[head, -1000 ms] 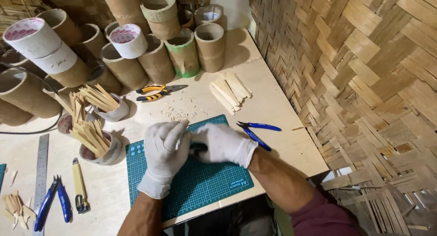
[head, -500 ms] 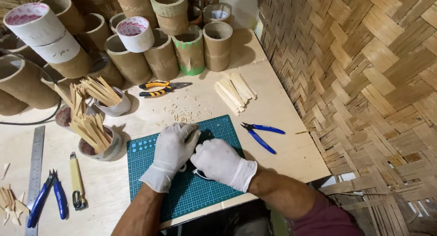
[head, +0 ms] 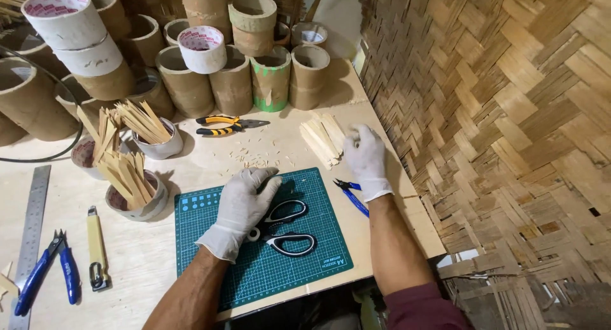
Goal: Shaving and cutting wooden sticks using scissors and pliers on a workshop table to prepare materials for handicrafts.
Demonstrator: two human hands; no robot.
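My left hand (head: 240, 209), in a white glove, lies palm down on the blades of black-and-white scissors (head: 287, 231). The scissors rest on a green cutting mat (head: 318, 266) at the table's front edge. My right hand (head: 368, 159), also gloved, reaches away from me to a small pile of flat bamboo strips (head: 321, 139). Its bent fingertips touch the pile's right side; whether they grip a strip is not visible. Small blue cutters (head: 354, 197) lie beside my right wrist at the mat's right edge.
Yellow-and-black pliers (head: 224, 124) lie behind the mat among shavings. Two cups of bamboo sticks (head: 137, 191) stand to the left. Cardboard tubes (head: 270, 78) and tape rolls (head: 202, 49) fill the back. A steel ruler (head: 32, 231), blue pliers (head: 48, 274) and a yellow knife (head: 97, 247) lie far left. A woven bamboo wall (head: 503, 126) stands right.
Both hands were together over the mat. Now my right hand has moved up and right to the strip pile, and the scissors lie on the mat under my left hand.
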